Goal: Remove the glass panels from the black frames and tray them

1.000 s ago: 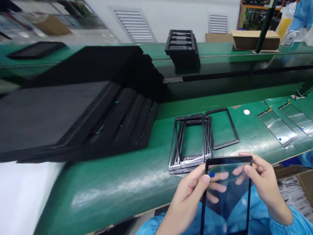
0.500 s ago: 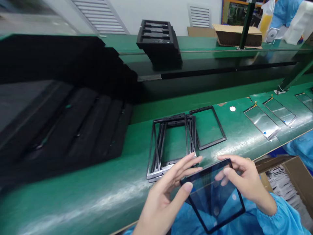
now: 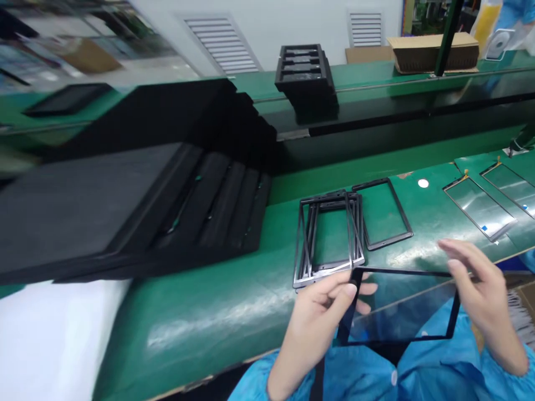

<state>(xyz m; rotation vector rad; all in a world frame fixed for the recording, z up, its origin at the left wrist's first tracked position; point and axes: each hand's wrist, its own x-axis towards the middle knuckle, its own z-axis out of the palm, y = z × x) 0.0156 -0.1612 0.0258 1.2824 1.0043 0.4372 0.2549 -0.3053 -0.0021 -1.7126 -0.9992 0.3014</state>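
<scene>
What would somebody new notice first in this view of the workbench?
The eye goes first to the black-framed glass panel at the bottom right, held at one edge by the left hand, with the right hand raised near its other end. Just beyond it, a stack of thin black frames sits on the green bench. To the left, a large pile of black trays fills much of the view.

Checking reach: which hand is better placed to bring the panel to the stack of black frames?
Likely the left hand: it grips the black-framed glass panel beside the stack of black frames, while the right hand sits at the panel's far edge.
</scene>
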